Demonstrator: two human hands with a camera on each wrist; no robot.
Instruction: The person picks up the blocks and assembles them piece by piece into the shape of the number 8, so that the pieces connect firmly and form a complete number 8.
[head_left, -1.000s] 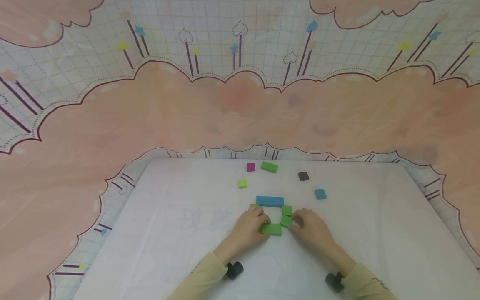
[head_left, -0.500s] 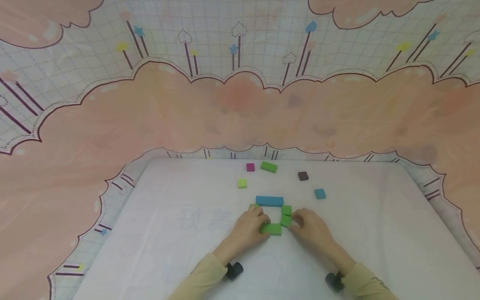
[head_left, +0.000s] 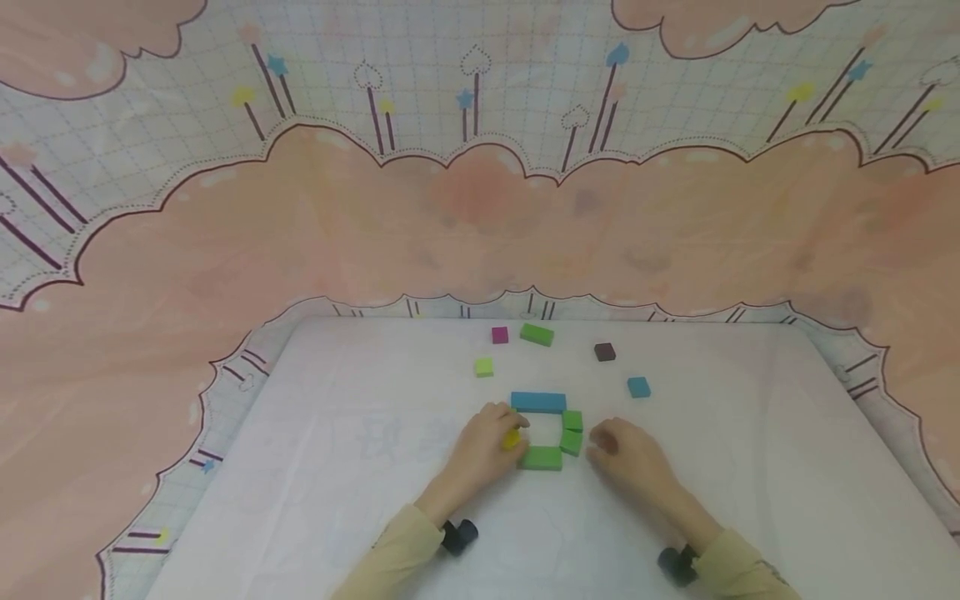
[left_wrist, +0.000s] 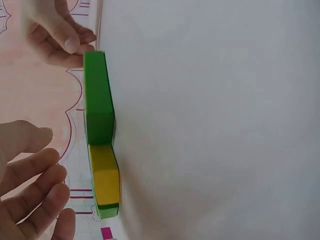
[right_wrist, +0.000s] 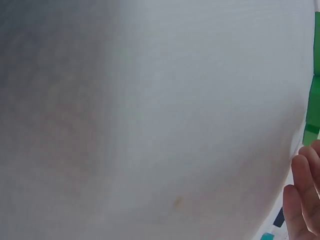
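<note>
In the head view, a ring of blocks lies on the white table: a long blue block [head_left: 538, 402] at the far side, two green cubes [head_left: 572, 430] on the right, a green block [head_left: 542, 458] at the near side, and a yellow block [head_left: 512, 439] on the left, partly hidden by my left hand [head_left: 480, 448]. That hand's fingers are bent loosely around the yellow block; the left wrist view shows them apart from the yellow block [left_wrist: 106, 182]. My right hand [head_left: 633, 458] hovers just right of the green cubes, loosely curled and holding nothing.
Behind the ring lie a magenta cube [head_left: 500, 335], a green block [head_left: 537, 335], a lime cube [head_left: 483, 367], a dark brown cube [head_left: 604, 352] and a blue cube [head_left: 639, 387]. A patterned cloth [head_left: 480, 233] hangs beyond the table's far edge.
My left hand has drawn off the near green block and shifted slightly left, exposing the yellow block. The right hand has moved a little right, away from the green cubes.
</note>
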